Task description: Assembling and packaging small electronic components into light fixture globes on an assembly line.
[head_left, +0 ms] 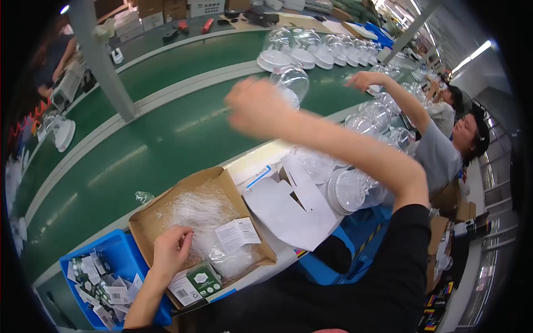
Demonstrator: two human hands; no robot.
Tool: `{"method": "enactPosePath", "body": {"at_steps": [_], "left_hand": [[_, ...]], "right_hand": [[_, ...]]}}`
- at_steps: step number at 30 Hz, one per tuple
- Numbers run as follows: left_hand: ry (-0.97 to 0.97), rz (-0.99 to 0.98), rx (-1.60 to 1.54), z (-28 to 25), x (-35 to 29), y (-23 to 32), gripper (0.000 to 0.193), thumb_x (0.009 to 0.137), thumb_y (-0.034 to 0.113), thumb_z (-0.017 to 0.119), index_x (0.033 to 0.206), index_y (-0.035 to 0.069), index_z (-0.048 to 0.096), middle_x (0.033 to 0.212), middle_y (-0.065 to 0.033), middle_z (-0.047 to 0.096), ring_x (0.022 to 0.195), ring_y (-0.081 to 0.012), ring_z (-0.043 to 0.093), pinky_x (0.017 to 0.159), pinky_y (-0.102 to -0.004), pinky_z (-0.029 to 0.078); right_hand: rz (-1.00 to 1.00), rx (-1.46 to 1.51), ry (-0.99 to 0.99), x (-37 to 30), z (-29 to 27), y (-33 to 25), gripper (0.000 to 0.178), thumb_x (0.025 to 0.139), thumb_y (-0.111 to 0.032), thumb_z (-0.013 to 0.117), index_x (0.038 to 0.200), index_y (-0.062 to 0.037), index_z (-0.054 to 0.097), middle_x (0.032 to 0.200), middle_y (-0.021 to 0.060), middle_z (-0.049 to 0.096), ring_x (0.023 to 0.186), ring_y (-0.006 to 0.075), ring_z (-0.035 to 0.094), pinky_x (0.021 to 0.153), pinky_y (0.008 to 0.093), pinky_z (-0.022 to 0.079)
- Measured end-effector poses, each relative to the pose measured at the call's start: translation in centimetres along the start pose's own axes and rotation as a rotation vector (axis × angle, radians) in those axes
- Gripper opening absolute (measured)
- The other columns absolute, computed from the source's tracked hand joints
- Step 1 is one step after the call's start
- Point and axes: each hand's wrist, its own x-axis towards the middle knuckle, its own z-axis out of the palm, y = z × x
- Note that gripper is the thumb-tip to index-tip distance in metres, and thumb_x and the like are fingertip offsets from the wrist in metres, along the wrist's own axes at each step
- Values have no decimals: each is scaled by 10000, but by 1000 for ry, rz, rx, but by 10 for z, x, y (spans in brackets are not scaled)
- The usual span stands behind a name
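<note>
My left hand [173, 248] is over a shallow cardboard box [145, 226], its thumb and fingers curled together. Whatever may be between those fingertips is too small to make out. Inside the box lies a pile of thin clear plastic strands [202, 212], with a folded printed leaflet [237, 234] on top. Green and white printed cards [202, 279] sit at the box's near corner. My right arm reaches far across to the green belt, where my right hand [256, 108] is smeared by motion. Just beyond it stands a clear dome [292, 83] on a white base, partly hidden by the hand.
Left of the box, a blue bin [129, 250] holds many small tagged cards. A white cut-out sheet [286, 208] and stacked white round lids [345, 191] lie to the right. More domes [304, 49] line the far belt. A co-worker's arm [402, 100] reaches over the belt at right.
</note>
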Motion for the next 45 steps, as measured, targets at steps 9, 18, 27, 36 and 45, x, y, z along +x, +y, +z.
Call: {"method": "enactPosePath", "body": {"at_steps": [9, 18, 27, 36, 45], "left_hand": [[-20, 124, -56, -1, 7, -5, 77, 826, 46, 658, 902, 38, 668, 832, -125, 658, 685, -285, 651, 602, -345, 522], [-63, 52, -37, -7, 7, -4, 89, 837, 87, 658, 914, 47, 676, 867, -115, 667, 726, -300, 660, 621, -355, 539], [-45, 110, -61, -3, 9, -6, 67, 835, 59, 668, 901, 48, 669, 821, -110, 655, 673, -270, 651, 583, -331, 523], [-48, 76, -58, -8, 9, -6, 86, 828, 61, 686, 912, 53, 670, 821, -96, 650, 658, -264, 649, 575, -329, 529], [-72, 48, -54, -15, 6, -7, 87, 841, 81, 674, 926, 70, 661, 824, -81, 638, 658, -267, 648, 561, -340, 530]], "right_hand": [[387, 87, -330, 14, 41, 211, 290, 761, -227, 699, 994, -55, 705, 997, 176, 695, 912, 313, 665, 808, 403, 534], [220, 198, 18, 80, 37, 239, 135, 753, -138, 703, 832, -29, 715, 809, 131, 694, 762, 258, 668, 723, 372, 533], [302, 56, 83, 144, 59, 256, 132, 745, -118, 682, 849, -46, 717, 851, 168, 698, 837, 329, 670, 786, 410, 523], [262, 2, 283, 188, 97, 229, 132, 801, -87, 607, 864, -38, 713, 938, 181, 692, 918, 347, 663, 822, 440, 523], [231, -35, 117, 197, 101, 221, 171, 855, -162, 622, 953, -52, 708, 984, 165, 667, 981, 340, 639, 852, 435, 511]]}}
